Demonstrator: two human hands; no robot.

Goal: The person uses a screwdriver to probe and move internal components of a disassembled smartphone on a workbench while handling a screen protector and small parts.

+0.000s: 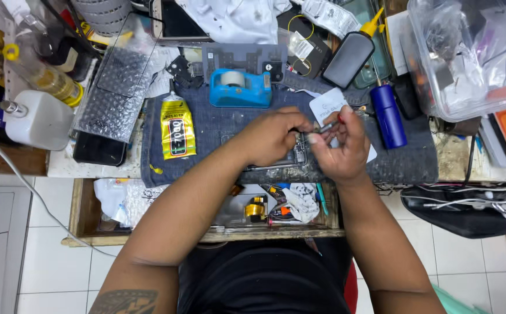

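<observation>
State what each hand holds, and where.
Left hand pins the metal phone frame at its top; right hand pinches a thin metal tool near its middle.

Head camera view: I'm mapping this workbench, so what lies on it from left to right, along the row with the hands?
White pump bottle → bubble-wrap sheet → yellow glue tube → left hand → right hand → blue cylinder → clear plastic bin.

Denim cloth mat [230,125]: rough, matt, woven blue. Tape dispenser [239,88]: smooth blue plastic, slight sheen. Glue tube [177,129]: glossy yellow plastic w/ black label. Blue cylinder [389,116]: glossy plastic. Phone frame [295,158] under the hands: bare metal, dull shine. Bubble wrap [110,93]: clear, bumpy film. Storage bin [468,58]: clear hard plastic. Worktop [456,157]: worn, stained wood.
</observation>
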